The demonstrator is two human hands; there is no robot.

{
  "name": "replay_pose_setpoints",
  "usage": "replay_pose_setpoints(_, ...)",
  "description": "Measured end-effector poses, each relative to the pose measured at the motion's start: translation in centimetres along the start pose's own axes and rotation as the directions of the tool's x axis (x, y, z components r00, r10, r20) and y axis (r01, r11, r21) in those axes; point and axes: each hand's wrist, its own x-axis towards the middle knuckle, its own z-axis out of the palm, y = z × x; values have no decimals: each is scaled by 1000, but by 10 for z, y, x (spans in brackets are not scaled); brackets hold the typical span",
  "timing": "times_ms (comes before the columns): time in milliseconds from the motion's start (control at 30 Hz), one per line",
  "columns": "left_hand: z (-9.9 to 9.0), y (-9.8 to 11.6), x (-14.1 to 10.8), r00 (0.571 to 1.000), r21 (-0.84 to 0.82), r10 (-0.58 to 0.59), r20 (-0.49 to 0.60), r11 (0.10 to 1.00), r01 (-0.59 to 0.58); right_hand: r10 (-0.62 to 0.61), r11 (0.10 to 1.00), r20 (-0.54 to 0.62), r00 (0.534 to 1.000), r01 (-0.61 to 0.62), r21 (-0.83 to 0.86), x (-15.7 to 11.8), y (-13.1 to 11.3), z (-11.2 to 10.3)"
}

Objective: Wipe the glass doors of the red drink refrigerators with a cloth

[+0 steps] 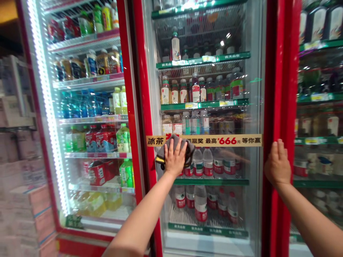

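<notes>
My left hand point(175, 157) presses a dark grey cloth point(189, 153) with a yellow edge flat against the glass door point(214, 121) of the middle drinks fridge. Its fingers lie stretched over the folded cloth, which covers part of a tan strip point(200, 141) with printed characters and a red 666. Over at the door's right side, my right hand point(278, 164) rests on the red frame point(278, 82), fingers straight and close together, holding nothing. Behind the glass, water bottles point(200, 205) with red labels and other bottled drinks point(195, 89) stand on green-edged shelves.
On the left stands another lit fridge point(93, 117) with cans and bottles, its bright light strip point(48, 107) along one side. A third fridge point(318, 125) is at the right. Stacked cartons point(34, 214) sit at the lower left, blurred.
</notes>
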Motion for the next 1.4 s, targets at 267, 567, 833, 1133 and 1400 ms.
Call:
replay_pose_setpoints(267,-12,-22,31,986,19,-167,-13,986,167,58,997,32,998,-60,49,1,-7,-8)
replay_pose_setpoints(567,-6,-20,-3,999,0,19,50,1000,-19,41,998,-1,999,-41,46,0,-6,-4)
replay_pose_setpoints(833,2,-25,-39,959,18,-277,-54,960,278,30,999,20,999,-31,34,1,-7,-5)
replay_pose_setpoints(1133,3,-33,-26,994,-54,-113,-4,992,113,9,999,21,1000,-8,-31,1,0,0)
replay_pose_setpoints(1400,16,-13,-80,974,-67,-225,10,972,226,32,998,11,999,-31,-51,4,0,3)
